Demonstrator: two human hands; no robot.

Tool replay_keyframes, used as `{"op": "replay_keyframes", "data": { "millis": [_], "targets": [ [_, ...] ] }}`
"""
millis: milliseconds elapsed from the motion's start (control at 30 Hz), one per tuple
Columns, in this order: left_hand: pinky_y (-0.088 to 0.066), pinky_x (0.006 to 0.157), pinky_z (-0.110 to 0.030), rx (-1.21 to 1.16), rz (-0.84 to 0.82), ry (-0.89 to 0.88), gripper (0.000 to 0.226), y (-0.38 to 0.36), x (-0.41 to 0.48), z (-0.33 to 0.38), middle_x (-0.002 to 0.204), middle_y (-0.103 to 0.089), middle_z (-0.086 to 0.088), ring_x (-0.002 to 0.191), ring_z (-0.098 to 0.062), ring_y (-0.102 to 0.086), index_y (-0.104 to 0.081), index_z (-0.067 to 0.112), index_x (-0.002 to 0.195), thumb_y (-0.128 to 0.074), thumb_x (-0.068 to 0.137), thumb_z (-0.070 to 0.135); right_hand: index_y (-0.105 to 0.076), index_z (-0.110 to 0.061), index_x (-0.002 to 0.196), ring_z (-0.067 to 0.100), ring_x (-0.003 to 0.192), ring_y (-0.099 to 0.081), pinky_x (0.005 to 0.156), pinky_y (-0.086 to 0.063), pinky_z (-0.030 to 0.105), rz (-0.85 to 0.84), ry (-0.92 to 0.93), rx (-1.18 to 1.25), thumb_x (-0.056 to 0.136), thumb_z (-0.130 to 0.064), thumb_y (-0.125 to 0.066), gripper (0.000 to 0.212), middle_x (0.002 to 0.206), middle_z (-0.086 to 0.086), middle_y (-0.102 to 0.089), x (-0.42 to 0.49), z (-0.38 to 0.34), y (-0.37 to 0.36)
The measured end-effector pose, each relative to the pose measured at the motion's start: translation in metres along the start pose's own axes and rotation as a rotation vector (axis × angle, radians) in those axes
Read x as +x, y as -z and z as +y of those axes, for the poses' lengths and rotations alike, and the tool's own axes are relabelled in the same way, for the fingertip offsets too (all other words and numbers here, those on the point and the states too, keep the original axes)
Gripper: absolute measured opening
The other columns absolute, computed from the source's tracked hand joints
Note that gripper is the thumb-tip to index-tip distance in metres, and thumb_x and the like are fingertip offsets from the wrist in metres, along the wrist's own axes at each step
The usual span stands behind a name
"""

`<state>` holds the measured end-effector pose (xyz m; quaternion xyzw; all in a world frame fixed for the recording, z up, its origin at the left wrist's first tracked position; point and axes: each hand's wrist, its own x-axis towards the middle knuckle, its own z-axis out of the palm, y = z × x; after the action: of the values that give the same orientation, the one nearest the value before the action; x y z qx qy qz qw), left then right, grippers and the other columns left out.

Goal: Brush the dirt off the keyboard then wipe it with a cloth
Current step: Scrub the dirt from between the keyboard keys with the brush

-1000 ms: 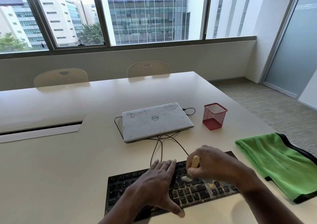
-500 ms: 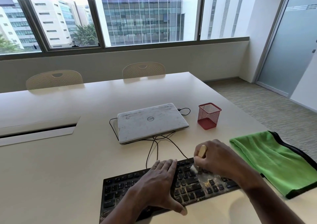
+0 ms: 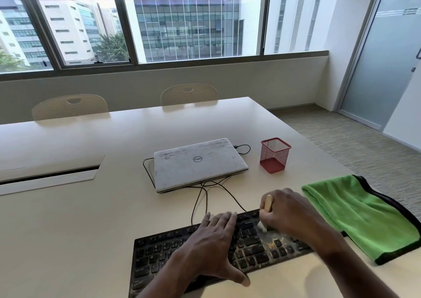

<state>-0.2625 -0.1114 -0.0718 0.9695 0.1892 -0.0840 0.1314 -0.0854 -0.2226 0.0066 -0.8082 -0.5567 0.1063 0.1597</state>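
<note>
Left hand (image 3: pixel 211 243) is pressing flat on keyboard (image 3: pixel 159 256), right hand (image 3: pixel 289 215) is gripping brush (image 3: pixel 268 203); crumbs (image 3: pixel 271 244) are probably scattering toward green cloth (image 3: pixel 364 215) at lower right.

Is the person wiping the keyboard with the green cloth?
No, the green cloth lies on the table while the right hand holds a brush against the keyboard.
</note>
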Motion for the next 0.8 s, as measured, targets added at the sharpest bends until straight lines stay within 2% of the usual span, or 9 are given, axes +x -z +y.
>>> {"op": "replay_keyframes", "data": {
  "millis": [133, 267, 433, 533, 633, 800],
  "targets": [
    [0.019, 0.121, -0.044, 0.016, -0.010, 0.035, 0.142, 0.002, -0.010, -0.008, 0.170, 0.010, -0.005, 0.156, -0.019, 0.010, 0.018, 0.012, 0.159, -0.072, 0.072, 0.079, -0.068, -0.030, 0.075, -0.002, 0.056, -0.061, 0.052, -0.042, 0.009, 0.052, 0.059, 0.203, 0.090, -0.025, -0.069, 0.016, 0.065, -0.011, -0.067, 0.001, -0.019, 0.004],
    [0.019, 0.120, -0.048, -0.005, -0.028, 0.098, 0.140, 0.002, -0.030, -0.022, 0.171, 0.008, -0.004, 0.156, -0.019, 0.010, 0.013, 0.014, 0.161, -0.073, 0.071, 0.078, -0.072, -0.025, 0.079, -0.002, 0.053, -0.063, 0.052, -0.047, 0.012, 0.012, 0.118, 0.385, 0.092, -0.023, -0.071, 0.013, 0.064, -0.007, -0.070, 0.001, -0.045, -0.003],
    [0.016, 0.122, -0.055, -0.018, -0.027, 0.241, 0.143, 0.002, -0.067, -0.046, 0.171, 0.002, -0.005, 0.156, -0.020, 0.004, 0.011, 0.012, 0.161, -0.072, 0.068, 0.082, -0.075, -0.026, 0.082, 0.006, 0.063, -0.068, 0.058, -0.056, 0.022, -0.069, 0.181, 0.408, 0.089, -0.024, -0.073, 0.007, 0.072, -0.007, -0.072, 0.008, -0.072, -0.022],
    [0.019, 0.119, -0.053, -0.041, -0.008, 0.313, 0.143, 0.001, -0.092, -0.060, 0.171, 0.002, -0.004, 0.156, -0.020, 0.004, 0.010, 0.013, 0.161, -0.073, 0.067, 0.082, -0.075, -0.024, 0.084, 0.007, 0.062, -0.069, 0.055, -0.052, 0.018, -0.122, 0.200, 0.444, 0.087, -0.019, -0.073, 0.007, 0.073, -0.005, -0.072, 0.012, -0.090, -0.032],
    [0.022, 0.115, -0.049, -0.083, 0.017, 0.373, 0.145, -0.001, -0.117, -0.073, 0.171, 0.002, -0.003, 0.156, -0.019, 0.007, 0.010, 0.013, 0.161, -0.074, 0.065, 0.081, -0.074, -0.020, 0.095, 0.003, 0.063, -0.068, 0.055, -0.049, 0.013, -0.192, 0.232, 0.473, 0.088, -0.016, -0.072, 0.007, 0.078, -0.003, -0.071, 0.012, -0.107, -0.045],
    [0.017, 0.121, -0.047, -0.164, 0.077, 0.448, 0.149, -0.007, -0.155, -0.092, 0.171, 0.003, 0.000, 0.155, -0.013, 0.009, 0.013, 0.014, 0.161, -0.076, 0.061, 0.082, -0.071, -0.019, 0.101, 0.008, 0.063, -0.071, 0.051, -0.049, 0.016, -0.148, 0.275, 0.454, 0.093, -0.016, -0.066, 0.010, 0.075, -0.001, -0.072, 0.008, -0.133, -0.066]
  ]
}}
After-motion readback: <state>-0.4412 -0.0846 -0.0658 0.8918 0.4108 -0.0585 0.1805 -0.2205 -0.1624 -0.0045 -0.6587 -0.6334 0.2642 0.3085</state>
